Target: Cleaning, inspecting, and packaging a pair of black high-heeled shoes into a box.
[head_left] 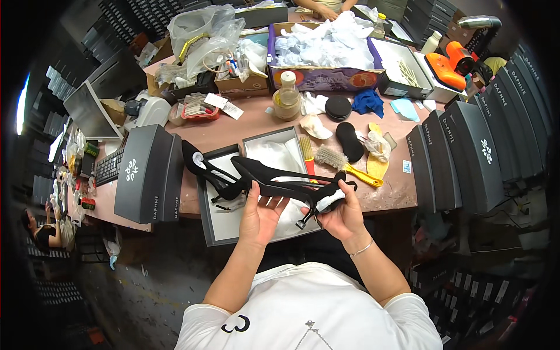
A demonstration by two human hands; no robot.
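Black suede pointed heel (280,178), white-stuffed, gripped by both hands: left (261,217), right (344,214).

Shoe packing workshop: stacked shoe boxes (466,157), worktable (262,125) w/ brushes (344,163) & tissue paper (326,41)

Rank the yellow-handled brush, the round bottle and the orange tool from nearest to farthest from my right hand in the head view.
1. Yellow-handled brush: just above the right hand, on the table.
2. Round bottle: mid-table, up and left.
3. Orange tool: far right corner.
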